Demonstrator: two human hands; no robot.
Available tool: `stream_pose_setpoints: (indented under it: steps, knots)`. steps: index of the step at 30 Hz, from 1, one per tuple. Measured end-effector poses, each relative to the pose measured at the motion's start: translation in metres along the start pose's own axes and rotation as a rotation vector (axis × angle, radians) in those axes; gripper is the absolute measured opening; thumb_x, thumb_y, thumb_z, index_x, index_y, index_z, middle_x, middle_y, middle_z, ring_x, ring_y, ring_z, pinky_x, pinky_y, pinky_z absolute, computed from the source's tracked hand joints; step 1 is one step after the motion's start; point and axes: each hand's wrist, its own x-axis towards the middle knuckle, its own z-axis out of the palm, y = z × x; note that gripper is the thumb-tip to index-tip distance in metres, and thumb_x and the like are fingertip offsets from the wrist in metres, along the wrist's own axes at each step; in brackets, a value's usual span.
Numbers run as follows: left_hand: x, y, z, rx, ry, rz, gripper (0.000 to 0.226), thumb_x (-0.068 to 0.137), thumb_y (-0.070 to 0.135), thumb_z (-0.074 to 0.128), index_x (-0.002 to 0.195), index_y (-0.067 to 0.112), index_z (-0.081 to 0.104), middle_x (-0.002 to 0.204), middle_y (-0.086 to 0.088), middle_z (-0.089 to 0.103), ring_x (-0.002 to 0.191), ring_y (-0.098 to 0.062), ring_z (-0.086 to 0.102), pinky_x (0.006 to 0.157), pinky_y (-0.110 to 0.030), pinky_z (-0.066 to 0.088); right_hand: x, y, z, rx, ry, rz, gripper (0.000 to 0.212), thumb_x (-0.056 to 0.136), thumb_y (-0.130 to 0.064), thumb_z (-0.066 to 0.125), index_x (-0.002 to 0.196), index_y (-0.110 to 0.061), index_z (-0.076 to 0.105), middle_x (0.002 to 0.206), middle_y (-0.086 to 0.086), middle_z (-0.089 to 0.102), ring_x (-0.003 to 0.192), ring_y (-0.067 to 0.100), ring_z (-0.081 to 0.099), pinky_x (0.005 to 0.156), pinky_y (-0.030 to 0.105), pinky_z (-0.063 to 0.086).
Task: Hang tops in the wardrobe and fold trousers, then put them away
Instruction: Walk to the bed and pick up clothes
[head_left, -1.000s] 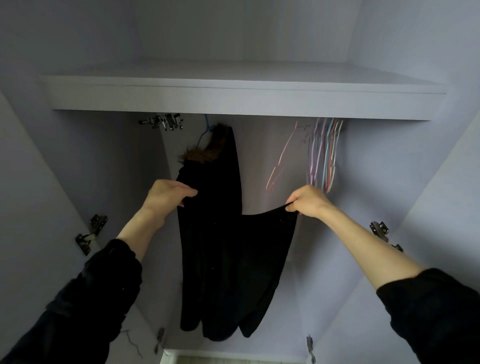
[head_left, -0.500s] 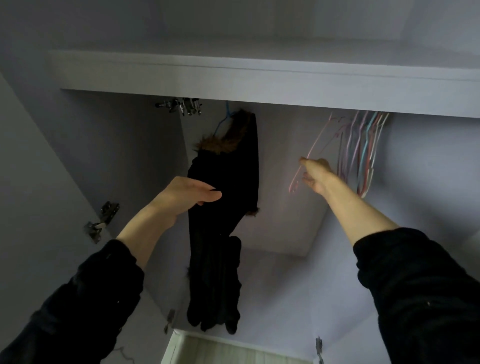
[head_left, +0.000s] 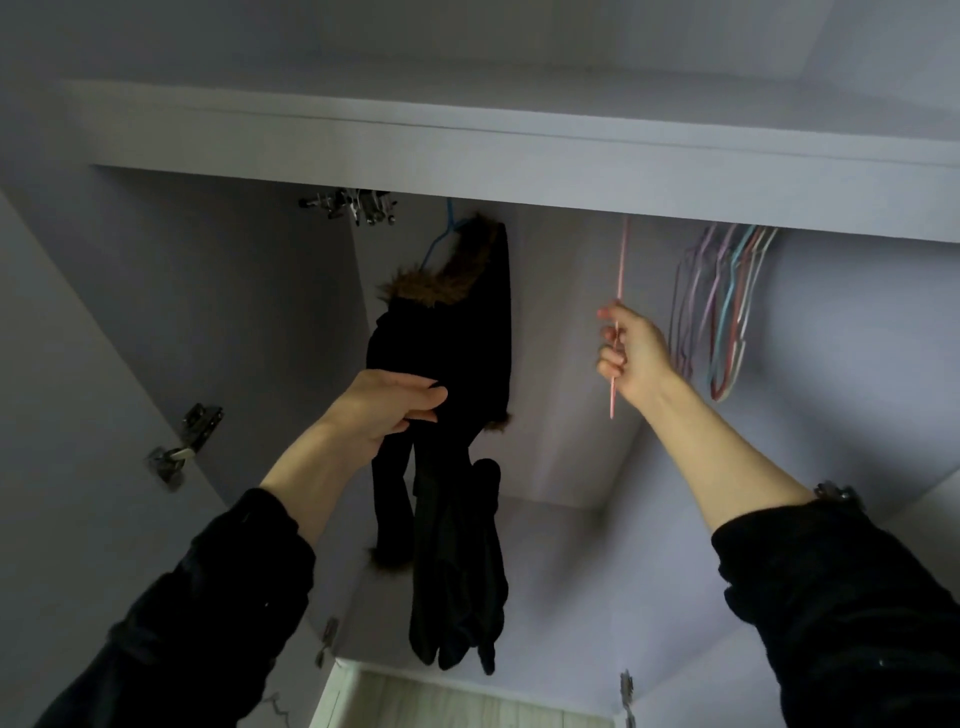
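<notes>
Gripping a thin pink wire hanger in curled fingers, the person's right hand holds it upright between the hung coat and the bunch of spare pastel wire hangers further right; whether its hook sits on the rail cannot be told, for the white wardrobe shelf hides the top. The left hand is closed round a fold of limp black garment, which droops in long dark lengths toward the wardrobe floor. Just behind that hand hangs a black coat with a brown fur-trimmed hood, already on a blue hanger near the left wall of the pale lilac wardrobe.

Progress, as judged: one top is hung; a second garment is in hand and not yet on a hanger, and its type is unclear in the dim light. Threading it onto the pink hanger and hooking that up appear to be the steps next due. No folded trousers are visible, so that part seems outstanding.
</notes>
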Motion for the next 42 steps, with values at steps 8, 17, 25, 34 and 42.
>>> stream_pose_setpoints:
  steps: [8,17,25,34,42]
  knots:
    - [-0.010,-0.016,0.008,-0.098,-0.022,-0.114,0.028,0.090,0.010,0.060,0.118,0.007,0.062,0.112,-0.003,0.067,0.092,-0.013,0.063,0.077,-0.023,0.036,-0.070,0.110,-0.051,-0.547,0.261,-0.104,0.055,0.086,-0.034,0.067,0.041,-0.015,0.039,0.043,0.001,0.038,0.052,0.023,0.036,0.057,0.033,0.030]
    - [-0.023,-0.037,0.002,-0.136,-0.002,-0.142,0.011,0.093,0.010,0.054,0.099,0.012,0.064,0.094,-0.002,0.065,0.065,-0.005,0.062,0.074,-0.019,0.052,-0.116,0.106,-0.041,-0.300,-0.128,-0.114,0.023,0.091,-0.030,0.060,0.071,-0.019,0.057,0.049,-0.008,0.047,0.047,0.004,0.043,0.052,0.015,0.039]
    - [-0.034,-0.061,-0.021,-0.009,0.207,-0.137,0.030,0.090,0.009,0.059,0.119,0.002,0.062,0.108,-0.014,0.064,0.093,-0.022,0.062,0.079,-0.028,0.043,-0.114,0.119,-0.049,-0.466,-0.047,-0.030,0.041,0.098,-0.031,0.048,0.063,-0.019,0.066,0.049,-0.005,0.046,0.046,0.004,0.038,0.047,0.013,0.029]
    - [-0.036,-0.074,-0.039,0.182,0.259,-0.066,0.029,0.091,-0.003,0.054,0.119,-0.005,0.059,0.115,-0.019,0.063,0.102,-0.025,0.058,0.088,-0.028,0.041,-0.116,0.104,-0.068,-0.689,-0.138,-0.123,0.040,0.098,-0.022,0.048,0.059,-0.019,0.057,0.071,0.007,0.059,0.077,0.018,0.051,0.071,0.027,0.034]
    - [-0.043,-0.066,-0.023,0.296,0.132,0.048,0.027,0.091,-0.001,0.054,0.116,0.001,0.064,0.102,-0.007,0.066,0.082,-0.008,0.060,0.072,-0.011,0.043,-0.129,0.091,-0.053,-0.853,-0.258,-0.161,0.042,0.099,-0.023,0.044,0.058,-0.018,0.052,0.075,0.013,0.049,0.047,0.003,0.037,0.048,0.018,0.027]
